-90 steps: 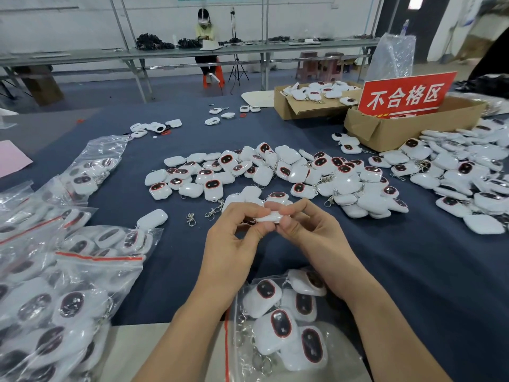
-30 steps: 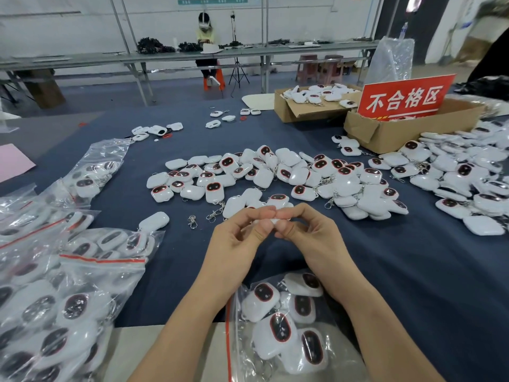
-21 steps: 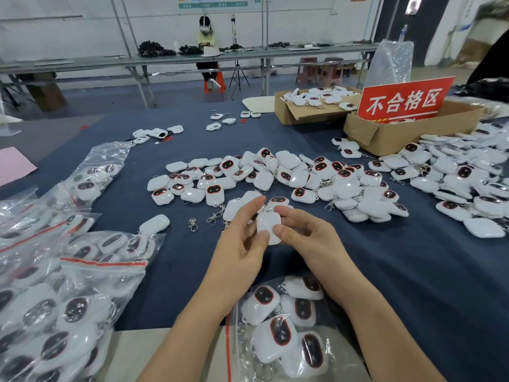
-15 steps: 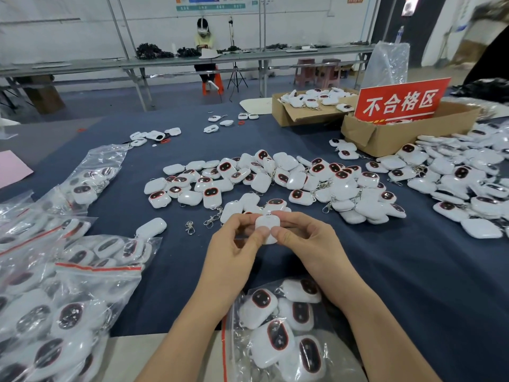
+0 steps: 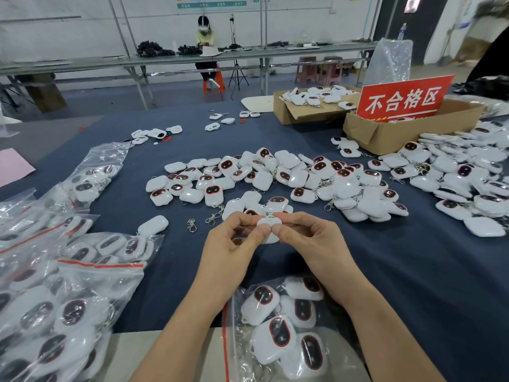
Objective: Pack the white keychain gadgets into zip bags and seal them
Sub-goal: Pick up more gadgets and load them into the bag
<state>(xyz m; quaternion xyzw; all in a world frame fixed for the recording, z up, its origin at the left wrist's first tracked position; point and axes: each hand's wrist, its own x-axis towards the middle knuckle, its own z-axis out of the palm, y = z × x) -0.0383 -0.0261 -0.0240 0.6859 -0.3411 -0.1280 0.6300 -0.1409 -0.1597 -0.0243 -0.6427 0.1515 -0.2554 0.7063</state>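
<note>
Both hands hold one white keychain gadget [image 5: 268, 224] above the dark blue table [image 5: 413, 271]. My left hand [image 5: 231, 244] pinches its left side with thumb and fingers. My right hand [image 5: 311, 238] pinches its right side. The gadget shows its plain white back. Below my wrists lies a clear zip bag [image 5: 289, 326] with a red strip, holding several gadgets with dark oval faces. A loose pile of gadgets [image 5: 275, 180] spreads across the table just beyond my hands.
Filled zip bags [image 5: 63, 285] crowd the left side. More gadgets [image 5: 462, 177] heap at the right. Two cardboard boxes [image 5: 399, 133] stand at the back right, one with a red sign [image 5: 403, 99]. Loose metal clasps [image 5: 203, 220] lie left of my hands. A person sits at a far bench.
Over the last three seconds the gadget has been turned between my fingers, from edge-on to its white back facing up. Both hands stay in nearly the same spot.
</note>
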